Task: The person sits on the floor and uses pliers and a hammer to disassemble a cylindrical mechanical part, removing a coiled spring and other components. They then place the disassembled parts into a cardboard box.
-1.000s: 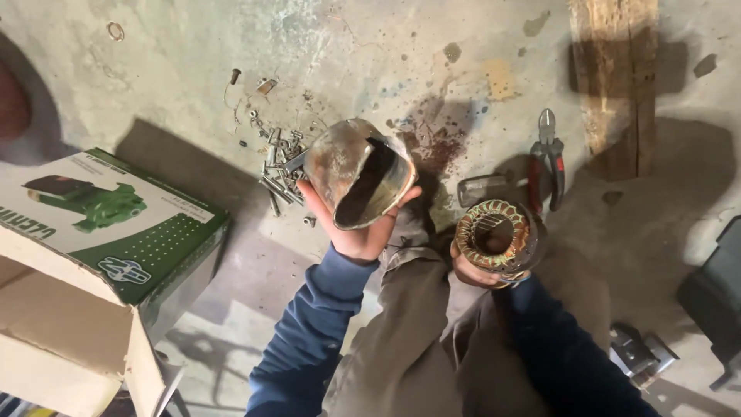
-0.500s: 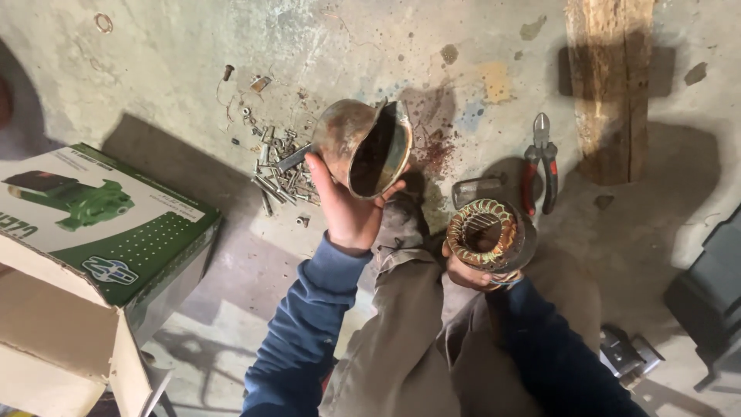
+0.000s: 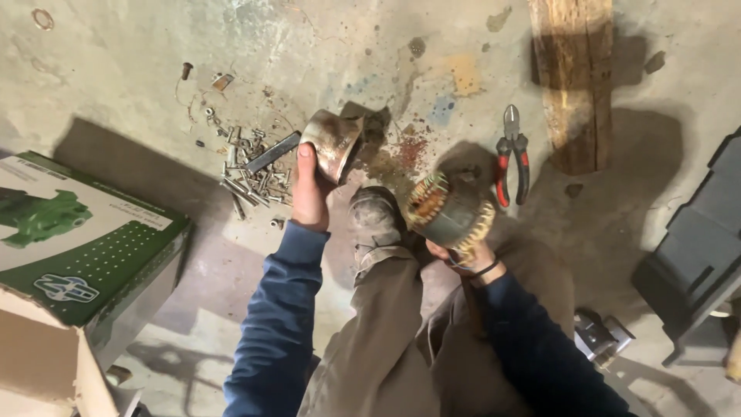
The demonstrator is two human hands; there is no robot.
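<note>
the left hand [image 3: 310, 193] grips a metal housing cap [image 3: 333, 143] at its fingertips, while the right hand [image 3: 461, 256] clasps a copper-wound stator [image 3: 450, 212] above its fingers.

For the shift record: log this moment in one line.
left hand: holds dull metal cup-shaped housing | right hand: holds copper-wound motor stator | floor: red-handled pliers, scattered bolts

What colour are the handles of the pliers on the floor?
Red and black, on the pliers, head view.
</note>
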